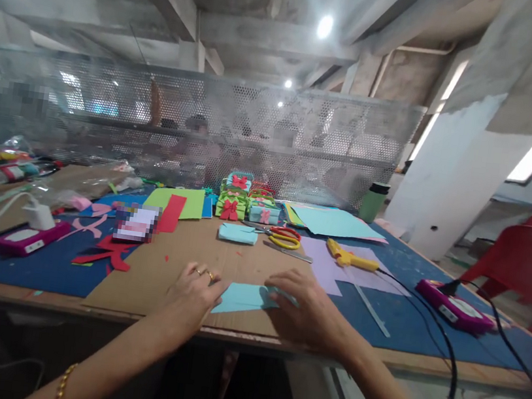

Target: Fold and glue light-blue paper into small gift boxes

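A light blue piece of paper [243, 297] lies on the brown cardboard near the table's front edge. My left hand [196, 292], with rings on it, grips its left end, thumb and fingers close together. On the opposite end, my right hand [305, 305] holds the paper with bent fingers; part of that end is hidden beneath them. Just beyond the hands sits a folded light blue paper piece [238, 234]. Scissors with red and yellow handles [285, 236] lie to its right, and a thin metal tool [291, 253] is in front of them.
A yellow glue gun [353, 258] rests on lilac paper [322, 272], beside a clear glue stick [372, 307]. Purple power strips [453, 306] flank the cardboard [135, 283], with cables over the edge. Small decorated paper baskets [231, 204], paper sheets [336, 223] and a green bottle [373, 201] stand behind.
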Action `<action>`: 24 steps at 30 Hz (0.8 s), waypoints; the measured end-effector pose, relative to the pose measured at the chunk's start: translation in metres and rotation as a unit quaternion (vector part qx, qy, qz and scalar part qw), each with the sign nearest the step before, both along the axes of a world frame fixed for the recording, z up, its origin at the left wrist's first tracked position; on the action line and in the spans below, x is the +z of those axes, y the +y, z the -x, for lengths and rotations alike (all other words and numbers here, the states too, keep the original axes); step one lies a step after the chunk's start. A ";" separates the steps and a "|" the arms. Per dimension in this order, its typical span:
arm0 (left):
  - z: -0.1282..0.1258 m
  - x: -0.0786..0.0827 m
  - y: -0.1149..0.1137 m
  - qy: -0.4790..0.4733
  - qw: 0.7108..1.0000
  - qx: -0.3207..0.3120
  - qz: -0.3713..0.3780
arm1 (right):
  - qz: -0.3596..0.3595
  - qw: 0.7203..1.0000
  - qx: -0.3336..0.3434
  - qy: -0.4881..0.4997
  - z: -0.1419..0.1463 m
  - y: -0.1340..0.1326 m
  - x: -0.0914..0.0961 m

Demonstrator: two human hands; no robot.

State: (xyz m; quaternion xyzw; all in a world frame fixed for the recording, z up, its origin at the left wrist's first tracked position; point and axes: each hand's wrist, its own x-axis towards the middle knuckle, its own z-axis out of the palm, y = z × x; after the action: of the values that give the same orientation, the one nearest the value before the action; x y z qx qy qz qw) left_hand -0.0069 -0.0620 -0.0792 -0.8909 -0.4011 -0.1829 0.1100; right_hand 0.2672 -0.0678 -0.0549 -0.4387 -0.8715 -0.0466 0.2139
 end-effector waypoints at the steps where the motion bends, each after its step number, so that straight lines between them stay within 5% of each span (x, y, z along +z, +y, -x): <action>1: 0.001 0.000 0.000 0.001 1.000 0.004 -0.001 | 0.005 1.000 0.007 -0.002 0.005 -0.010 -0.002; 6: 0.006 0.003 -0.002 0.008 1.000 0.000 0.017 | 0.008 0.998 -0.008 -0.054 0.015 -0.034 -0.009; 13: -0.004 0.000 -0.026 -0.073 0.995 -0.015 -0.060 | 0.000 0.998 -0.046 -0.042 0.014 -0.033 -0.014; 19: -0.013 -0.018 -0.039 -0.078 0.989 -0.012 -0.125 | 0.005 0.987 -0.127 0.099 0.014 -0.028 -0.021; 24: -0.009 -0.025 -0.033 -0.071 0.993 -0.041 -0.087 | 0.004 0.926 -0.208 0.316 -0.001 -0.010 -0.016</action>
State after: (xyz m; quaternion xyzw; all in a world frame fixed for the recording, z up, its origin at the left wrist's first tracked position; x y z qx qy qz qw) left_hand 0.0019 -0.0953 -0.1043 -0.8784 -0.3531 -0.2845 0.1507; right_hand 0.2678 -0.0780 -0.0710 -0.6031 -0.6480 0.0549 0.4619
